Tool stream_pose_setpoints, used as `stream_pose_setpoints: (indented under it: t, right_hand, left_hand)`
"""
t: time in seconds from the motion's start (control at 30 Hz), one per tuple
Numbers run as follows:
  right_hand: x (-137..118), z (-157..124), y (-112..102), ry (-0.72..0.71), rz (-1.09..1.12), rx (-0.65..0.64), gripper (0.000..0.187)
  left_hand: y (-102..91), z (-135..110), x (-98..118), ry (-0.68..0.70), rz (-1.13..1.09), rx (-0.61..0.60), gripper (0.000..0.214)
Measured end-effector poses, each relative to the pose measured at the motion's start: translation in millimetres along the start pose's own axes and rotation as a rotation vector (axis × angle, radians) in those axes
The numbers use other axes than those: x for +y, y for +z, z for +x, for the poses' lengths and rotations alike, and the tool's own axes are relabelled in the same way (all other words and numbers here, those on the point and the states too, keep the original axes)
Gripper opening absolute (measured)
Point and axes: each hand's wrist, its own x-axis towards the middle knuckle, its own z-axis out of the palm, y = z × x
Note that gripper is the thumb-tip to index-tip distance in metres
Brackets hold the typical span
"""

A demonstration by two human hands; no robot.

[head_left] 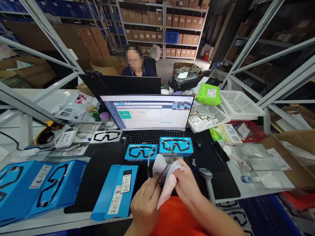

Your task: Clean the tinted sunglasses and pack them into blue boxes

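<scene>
My left hand [147, 198] is closed on a pair of glasses [148, 165], whose thin temple arms stick up away from me. In my right hand [186, 183] a white cloth [166, 191] is pinched and folded around the glasses, hiding much of the lens. Just left of my hands lies an opened blue box [104, 193] with a label tag [126, 181] on it. Two blue "Wakening" boxes, one on the left [141, 152] and one on the right [176, 146], sit beyond my hands, each printed with black-framed glasses.
A monitor [147, 113] and keyboard [155, 136] stand ahead. Larger blue boxes [59, 186] fill the left edge. To the right are a barcode scanner [207, 182], a phone [220, 151], a mouse [198, 143] and white baskets [242, 105]. A person [137, 67] sits behind the monitors.
</scene>
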Motion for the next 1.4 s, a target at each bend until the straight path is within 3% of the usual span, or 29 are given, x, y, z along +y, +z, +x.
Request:
stream_pose_setpoints:
  t: [0.13,0.3,0.37,0.47,0.57,0.7,0.77,0.83,0.97,1.07,1.17,1.27,1.4]
  right_hand:
    - [9.0,-12.7,3.8,-0.213,-0.207,0.001,0.048]
    - [-5.4,12.0,4.0,0.033,-0.01,-0.001,0.044]
    - [-3.6,13.6,5.1,0.059,0.007,0.019,0.038]
    - [9.5,0.7,4.8,-0.1,-0.178,0.056,0.041]
    - [15.9,-4.7,1.3,-0.187,-0.282,0.0,0.06]
    - [6.8,13.9,-4.0,0.038,-0.067,-0.015,0.047]
    - [5.6,21.0,-9.2,0.05,-0.048,-0.01,0.041]
    - [7.8,21.8,-19.0,-0.049,-0.222,-0.014,0.036]
    - [-1.8,14.6,-54.7,-0.217,-0.624,-0.169,0.043]
    - [-32.5,9.8,-85.8,-0.339,-0.672,-0.148,0.04]
    - [-66.3,5.6,-102.8,-0.56,-0.689,-0.108,0.035]
    - [-83.0,3.5,-96.3,-0.648,-0.729,-0.214,0.031]
    - [-76.6,7.8,-68.2,-0.484,-0.878,-0.513,0.024]
  left_hand:
    - [-3.3,1.3,-0.4,-0.053,0.008,-0.031,0.018]
    - [-0.4,0.8,-5.0,0.001,0.014,-0.062,0.017]
    - [1.6,-0.7,-7.5,0.007,0.019,-0.066,0.019]
    - [3.3,-4.8,-10.2,-0.069,0.045,-0.056,0.021]
    - [3.5,-7.8,-10.1,-0.135,0.029,-0.075,0.023]
    - [2.9,-5.7,-10.9,-0.021,-0.002,-0.114,0.021]
    - [2.7,-4.1,-13.8,0.035,-0.007,-0.127,0.022]
    - [2.4,-3.5,-18.3,0.038,-0.01,-0.153,0.024]
    - [0.5,-0.9,-32.2,0.002,-0.106,-0.252,0.03]
    - [-3.1,6.8,-47.0,-0.006,-0.234,-0.345,0.026]
    - [-6.7,15.2,-57.8,0.071,-0.34,-0.429,0.024]
    - [-7.8,21.9,-55.6,0.149,-0.417,-0.473,0.025]
    - [-8.1,33.3,-43.1,0.226,-0.463,-0.501,0.03]
